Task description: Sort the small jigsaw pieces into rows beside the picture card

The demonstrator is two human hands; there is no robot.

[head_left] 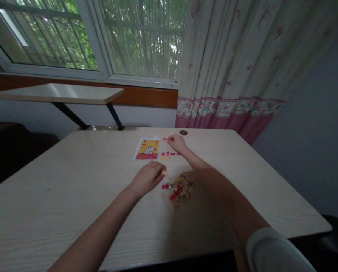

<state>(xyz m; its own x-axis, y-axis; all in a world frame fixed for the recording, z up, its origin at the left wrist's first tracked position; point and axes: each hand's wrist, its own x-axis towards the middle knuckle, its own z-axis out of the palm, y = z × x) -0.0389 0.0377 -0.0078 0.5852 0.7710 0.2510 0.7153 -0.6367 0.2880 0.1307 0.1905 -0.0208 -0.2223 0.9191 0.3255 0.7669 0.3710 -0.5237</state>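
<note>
My left hand (pixel 149 176) is low over the table, its thumb and fingers closed on a yellow puzzle piece (pixel 165 172). Farther out, my right hand (pixel 177 142) pinches at the edge of a red puzzle piece (pixel 164 138), with a yellowish piece just beneath it. Between the hands lies a short row of red puzzle pieces (pixel 168 153), its right end partly behind my right wrist. Two yellow pieces (pixel 165 159) sit below that row. To the left is a reference picture (pixel 148 149) of a white cartoon animal on yellow and red. A heap of mixed puzzle pieces (pixel 178 190) lies nearest me.
The pale wooden table (pixel 81 181) carries a raised shelf (pixel 61 92) on dark supports at its back left. Near the far edge is a round cable hole (pixel 183 132). Beyond stand a barred window (pixel 143 37) and a flowered curtain (pixel 231 60).
</note>
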